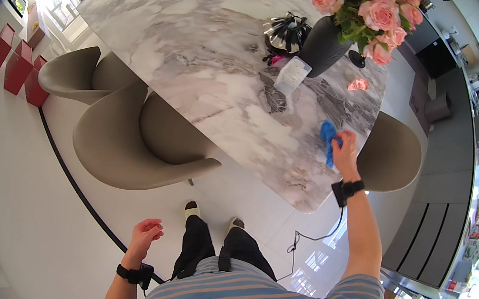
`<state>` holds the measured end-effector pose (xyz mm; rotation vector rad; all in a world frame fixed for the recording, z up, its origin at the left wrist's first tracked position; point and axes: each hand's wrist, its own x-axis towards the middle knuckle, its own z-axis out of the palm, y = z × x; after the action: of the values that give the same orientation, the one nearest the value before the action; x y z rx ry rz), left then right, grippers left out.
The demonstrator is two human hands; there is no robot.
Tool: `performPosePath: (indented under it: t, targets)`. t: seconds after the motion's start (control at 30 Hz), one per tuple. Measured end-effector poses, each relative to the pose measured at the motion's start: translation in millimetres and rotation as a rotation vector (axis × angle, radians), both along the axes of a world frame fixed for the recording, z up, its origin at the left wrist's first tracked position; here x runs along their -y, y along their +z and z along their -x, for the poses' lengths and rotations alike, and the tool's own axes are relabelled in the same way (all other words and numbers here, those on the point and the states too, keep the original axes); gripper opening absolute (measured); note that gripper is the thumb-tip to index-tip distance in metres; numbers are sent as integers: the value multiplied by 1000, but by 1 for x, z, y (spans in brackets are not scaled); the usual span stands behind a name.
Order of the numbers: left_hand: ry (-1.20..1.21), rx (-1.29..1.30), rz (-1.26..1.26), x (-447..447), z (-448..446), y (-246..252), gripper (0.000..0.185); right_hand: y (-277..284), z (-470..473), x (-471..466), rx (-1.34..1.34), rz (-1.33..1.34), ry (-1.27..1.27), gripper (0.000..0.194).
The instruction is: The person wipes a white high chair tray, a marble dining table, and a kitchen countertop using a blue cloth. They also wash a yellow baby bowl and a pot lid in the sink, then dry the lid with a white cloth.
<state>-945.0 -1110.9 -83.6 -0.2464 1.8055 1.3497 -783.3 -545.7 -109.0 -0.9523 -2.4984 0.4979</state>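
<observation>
My right hand [345, 153] grips a blue cloth [329, 139] at the right end of a marble-patterned table [214, 68]; the cloth touches the tabletop. Beyond it lies a small pink-orange item [358, 84], perhaps a petal or a bit of flower. A clear plastic box [293, 75] stands near a dark vase [325, 47] of pink roses [379, 14]. Behind the box is a shiny bowl-like holder [287, 32] with dark and silvery pieces. My left hand [147, 234] hangs over the floor, away from the table, its fingers loosely curled and holding nothing.
Taupe shell chairs [143, 149] stand along the near side, with another chair [390, 152] at the right end. A black cable [75, 177] curves over the floor to the left. Red boxes [19, 67] are at far left. A thin cord hangs from my right wristband [346, 191].
</observation>
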Motion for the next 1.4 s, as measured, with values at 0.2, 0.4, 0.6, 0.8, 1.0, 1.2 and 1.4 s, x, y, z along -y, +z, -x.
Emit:
performPosePath:
  t: [0.2, 0.4, 0.6, 0.8, 1.0, 1.2, 1.4]
  targets:
    - [-46, 24, 47, 35, 44, -7, 25, -28, 40, -15, 339, 28, 53, 35]
    - [-149, 58, 40, 54, 93, -20, 26, -21, -12, 116, 191, 0, 96, 30]
    - [-152, 6, 12, 69, 120, -18, 28, -19, -12, 212, 105, -30, -248, 27]
    - [-16, -47, 15, 88, 128, -3, 27, -27, 40, 234, 104, -127, -246, 28]
    - [-36, -81, 3, 97, 147, 20, 28, -14, 82, 251, 155, -146, -258, 27]
    - [-29, -159, -61, 137, 198, 39, 27, -14, 145, 264, 278, -137, -296, 28]
    - [34, -181, -49, 228, 287, 41, 27, -9, 240, 290, 168, -149, -351, 21]
